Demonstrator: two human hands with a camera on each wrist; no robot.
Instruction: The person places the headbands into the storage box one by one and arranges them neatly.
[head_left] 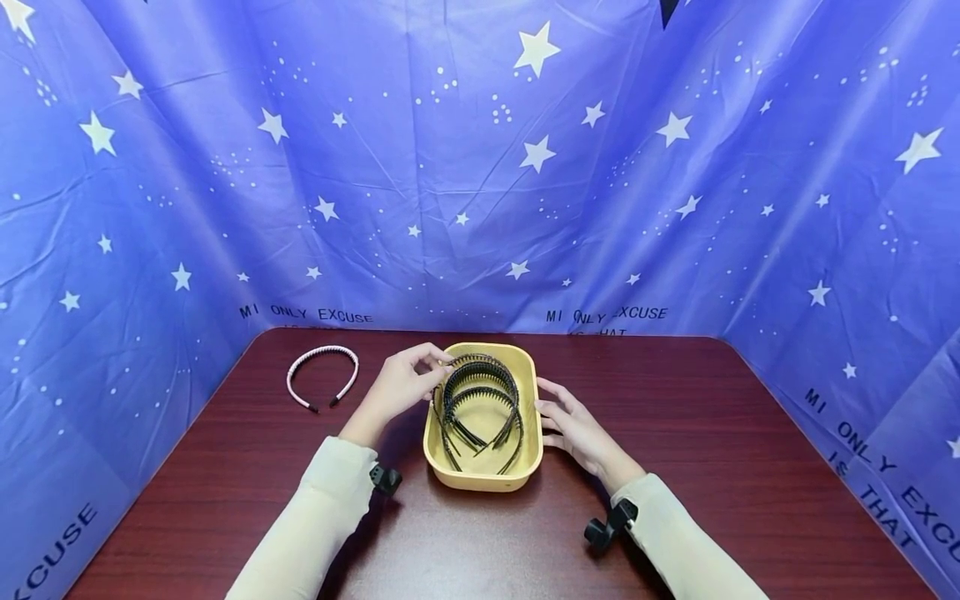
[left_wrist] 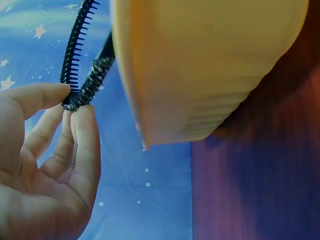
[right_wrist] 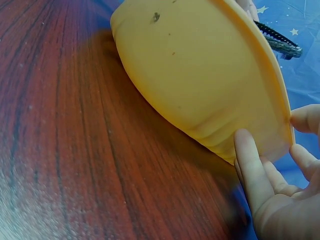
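A yellow plastic basket (head_left: 483, 481) stands on the table with several black toothed headbands (head_left: 482, 367) inside, loosely nested. At its left rim, my left hand (head_left: 401, 387) pinches a black headband (left_wrist: 75, 55) between thumb and fingertips; a sparkly dark band (left_wrist: 95, 77) meets the toothed strip at the grip. In the head view the fingers partly hide the held part. My right hand (head_left: 581, 429) touches the basket's right side with its fingers extended. The right wrist view shows fingertips (right_wrist: 245, 140) against the outer wall and at the rim.
A pale pink headband (head_left: 322, 350) with dark tips lies on the table left of the basket. The dark red wooden table (head_left: 675, 417) is bordered by a blue star-patterned cloth (head_left: 450, 167) behind and at both sides. Each wrist wears a black camera mount (head_left: 611, 525).
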